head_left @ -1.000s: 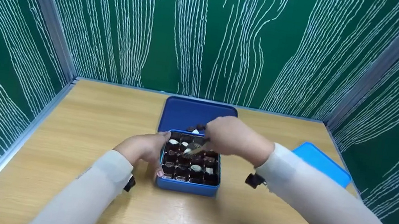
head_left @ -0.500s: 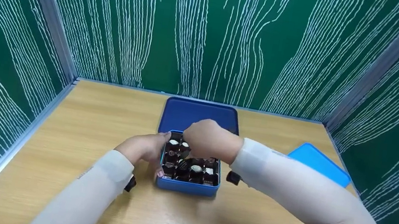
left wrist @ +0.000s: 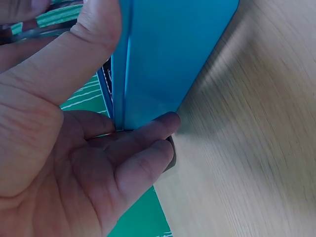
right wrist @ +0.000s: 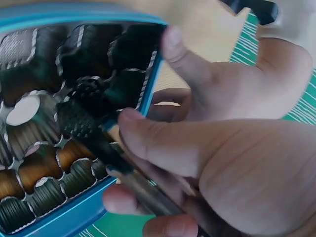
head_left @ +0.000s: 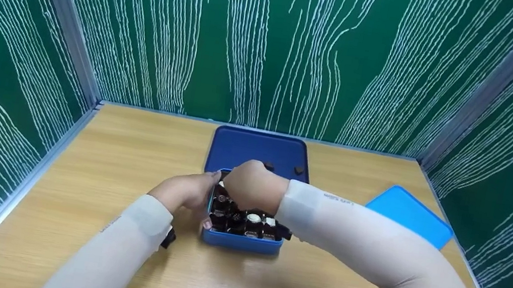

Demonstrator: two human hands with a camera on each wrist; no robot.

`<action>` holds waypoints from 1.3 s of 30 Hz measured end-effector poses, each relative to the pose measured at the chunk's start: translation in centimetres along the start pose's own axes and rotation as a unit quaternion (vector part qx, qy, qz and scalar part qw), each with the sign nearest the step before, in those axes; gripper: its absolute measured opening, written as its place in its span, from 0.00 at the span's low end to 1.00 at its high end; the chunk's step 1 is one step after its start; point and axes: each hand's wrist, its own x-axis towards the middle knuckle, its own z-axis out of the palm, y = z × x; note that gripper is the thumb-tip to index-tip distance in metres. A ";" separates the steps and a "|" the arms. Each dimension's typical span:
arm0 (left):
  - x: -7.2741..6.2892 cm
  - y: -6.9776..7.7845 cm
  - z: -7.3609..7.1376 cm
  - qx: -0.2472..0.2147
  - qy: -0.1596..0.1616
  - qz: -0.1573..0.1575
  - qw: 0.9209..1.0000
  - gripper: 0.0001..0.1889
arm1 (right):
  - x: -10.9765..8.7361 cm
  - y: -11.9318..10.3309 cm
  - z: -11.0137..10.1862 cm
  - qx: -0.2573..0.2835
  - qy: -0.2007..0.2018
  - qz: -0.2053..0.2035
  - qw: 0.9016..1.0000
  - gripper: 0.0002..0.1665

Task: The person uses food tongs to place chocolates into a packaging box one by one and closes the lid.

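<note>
A blue box (head_left: pixel 241 242) on the table holds a dark compartment tray with chocolates (head_left: pixel 253 219), some dark, some white. My left hand (head_left: pixel 189 192) grips its left side, thumb at the near corner and fingers toward the far end; the left wrist view shows the fingertips against the blue wall (left wrist: pixel 173 59). Over the back part of the box is my right hand (head_left: pixel 250 186), which hides several compartments. In the right wrist view it pinches slim tongs (right wrist: pixel 153 197), whose dark, dotted end reaches into the compartments beside a dark chocolate (right wrist: pixel 89 91).
A dark blue tray (head_left: pixel 256 145) lies directly behind the box, bearing dark chocolates (head_left: pixel 299 170). To the right sits a bright blue lid (head_left: pixel 411 215), partly covered by my right sleeve. Green panels with white lines (head_left: pixel 271 44) enclose the table at the back and sides.
My right hand has moved left and slightly toward me, from the box's right rear over its left rear. A dark patterned chocolate now shows in a front-middle compartment. The left hand stays put.
</note>
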 end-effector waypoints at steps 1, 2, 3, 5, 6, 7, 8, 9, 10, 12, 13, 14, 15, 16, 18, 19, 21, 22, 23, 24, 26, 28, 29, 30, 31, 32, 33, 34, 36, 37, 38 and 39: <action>0.0 0.0 0.1 -0.002 -0.002 0.000 1.000 0.56 | -0.2 0.3 -0.1 0.015 -0.002 0.003 1.000 0.14; 0.1 0.0 0.1 -0.007 -0.004 -0.002 1.000 0.56 | -0.5 0.6 -0.3 0.033 -0.003 0.005 0.999 0.16; 0.1 0.0 0.2 -0.011 -0.004 -0.003 1.000 0.57 | -0.9 1.1 -0.4 0.054 -0.004 0.007 0.999 0.18; 0.1 0.0 0.2 -0.017 -0.006 -0.007 1.000 0.58 | -1.6 2.3 -0.8 0.096 -0.006 0.011 0.995 0.25; 0.2 0.0 0.3 -0.020 -0.007 -0.009 1.000 0.58 | -2.0 3.0 -0.8 0.119 0.001 0.012 0.993 0.29; 0.2 0.0 0.3 -0.024 -0.008 -0.011 1.000 0.60 | -2.4 3.8 -0.8 0.140 0.009 0.014 0.990 0.33; 0.2 0.0 0.3 -0.028 -0.007 -0.014 0.999 0.61 | -2.7 4.6 -0.8 0.152 0.014 0.017 0.988 0.37; 0.2 0.0 0.3 -0.029 -0.006 -0.014 0.999 0.63 | -2.9 5.4 -0.7 0.164 0.023 0.021 0.986 0.40; 0.3 0.1 0.2 -0.028 -0.006 -0.015 0.999 0.65 | -3.2 6.3 -0.6 0.177 0.032 0.028 0.983 0.41; 0.3 0.2 0.1 -0.030 -0.005 -0.019 0.999 0.71 | -3.5 7.9 -0.2 0.201 0.054 0.048 0.977 0.38; 0.2 0.2 0.0 -0.029 -0.005 -0.020 0.999 0.74 | -3.5 8.7 0.2 0.211 0.060 0.063 0.974 0.34; 0.2 0.3 0.0 -0.029 -0.005 -0.020 0.999 0.76 | -3.4 9.5 0.6 0.219 0.067 0.079 0.970 0.32; 0.2 0.3 0.0 -0.027 -0.005 -0.020 0.999 0.78 | -3.3 10.2 1.1 0.230 0.076 0.096 0.966 0.29; 0.2 0.3 0.0 -0.028 -0.006 -0.022 0.999 0.78 | -3.1 10.8 1.8 0.240 0.082 0.115 0.960 0.27; 0.1 0.4 0.0 -0.030 -0.005 -0.025 0.999 0.77 | -2.5 11.9 3.3 0.255 0.092 0.144 0.952 0.20; 0.1 0.4 0.0 -0.030 -0.006 -0.026 0.999 0.76 | -2.2 12.4 4.1 0.263 0.095 0.156 0.947 0.19; 0.0 0.5 0.1 -0.031 -0.006 -0.029 0.999 0.76 | -1.4 13.0 5.7 0.284 0.096 0.166 0.939 0.20; 0.0 0.6 0.2 -0.033 -0.005 -0.030 0.999 0.76 | -1.0 13.2 6.3 0.296 0.094 0.167 0.936 0.21; 0.0 0.6 0.3 -0.034 -0.005 -0.031 0.999 0.76 | -0.6 13.4 6.9 0.305 0.093 0.166 0.933 0.21; 0.0 0.7 0.3 -0.033 -0.005 -0.030 0.999 0.77 | -0.2 13.4 7.3 0.312 0.093 0.164 0.931 0.21; 0.0 0.6 0.4 -0.037 -0.003 -0.027 0.999 0.77 | 0.7 13.2 8.0 0.318 0.095 0.156 0.930 0.19; 0.0 0.5 0.4 -0.038 -0.002 -0.024 0.999 0.76 | 1.5 12.8 8.3 0.316 0.099 0.147 0.932 0.17; 0.0 0.5 0.4 -0.038 -0.003 -0.025 0.999 0.75 | 2.0 12.6 8.5 0.313 0.101 0.141 0.934 0.16; 0.1 0.5 0.4 -0.037 -0.003 -0.024 0.999 0.74 | 2.4 12.4 8.6 0.313 0.105 0.136 0.934 0.16; 0.1 0.5 0.4 -0.037 -0.004 -0.024 0.999 0.73 | 2.7 12.2 8.7 0.312 0.106 0.132 0.935 0.17; 0.1 0.4 0.4 -0.037 -0.004 -0.025 0.999 0.73 | 3.1 12.0 8.8 0.312 0.107 0.128 0.935 0.18; 0.1 0.4 0.4 -0.036 -0.004 -0.026 0.999 0.73 | 3.4 11.9 8.9 0.312 0.107 0.123 0.936 0.21; 0.1 0.4 0.4 -0.037 -0.003 -0.027 0.999 0.74 | 3.6 11.8 9.0 0.311 0.106 0.122 0.936 0.22; 0.2 0.3 0.4 -0.037 0.000 -0.026 0.999 0.76 | 3.8 11.8 9.2 0.314 0.108 0.125 0.935 0.23; 0.2 0.3 0.3 -0.038 0.002 -0.026 0.999 0.77 | 3.9 11.8 9.3 0.315 0.107 0.129 0.934 0.22; 0.2 0.3 0.3 -0.039 0.003 -0.025 0.999 0.78 | 4.0 11.9 9.4 0.317 0.107 0.134 0.933 0.22; 0.2 0.3 0.2 -0.039 0.004 -0.025 0.999 0.78 | 4.0 12.0 9.5 0.319 0.107 0.140 0.931 0.21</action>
